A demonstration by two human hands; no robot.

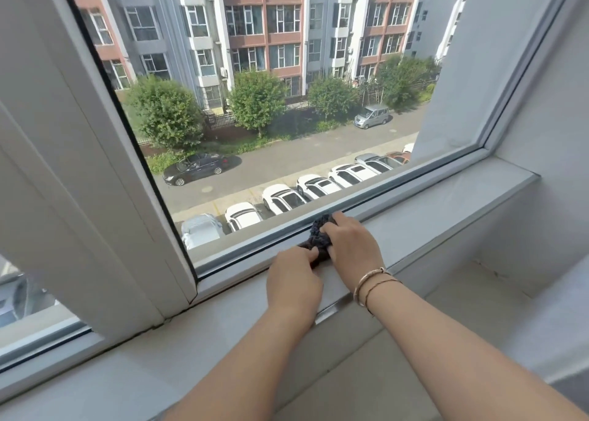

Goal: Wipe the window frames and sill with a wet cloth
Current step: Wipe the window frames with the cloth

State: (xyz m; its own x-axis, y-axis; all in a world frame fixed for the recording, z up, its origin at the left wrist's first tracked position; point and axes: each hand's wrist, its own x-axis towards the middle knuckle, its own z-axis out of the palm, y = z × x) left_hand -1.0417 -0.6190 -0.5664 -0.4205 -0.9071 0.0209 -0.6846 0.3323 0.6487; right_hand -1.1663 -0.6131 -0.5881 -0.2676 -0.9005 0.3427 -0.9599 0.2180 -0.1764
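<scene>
Currently both hands, left hand point(294, 280) and right hand point(350, 245), pinch a bunched dark cloth point(318, 234) against the lower window frame point(255, 258), fingers curled. Risk: the wad may skip the groove, leaving dirt

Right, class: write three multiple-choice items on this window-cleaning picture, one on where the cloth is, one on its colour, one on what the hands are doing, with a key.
1. Where is the cloth?
A. on the bottom rail of the window frame
B. hanging from the top of the window
C. on the floor

2. What colour is the cloth?
A. white
B. dark, near black
C. bright yellow

3. What are the hands doing?
A. both hang free
B. only the right hand touches the cloth
C. both hold the cloth

Key:
1 A, the cloth lies bunched against the rail just below the glass.
2 B, it looks dark against the pale frame.
3 C, the left hand and the right hand, with bracelets on its wrist, both have fingers curled on the cloth.
</scene>
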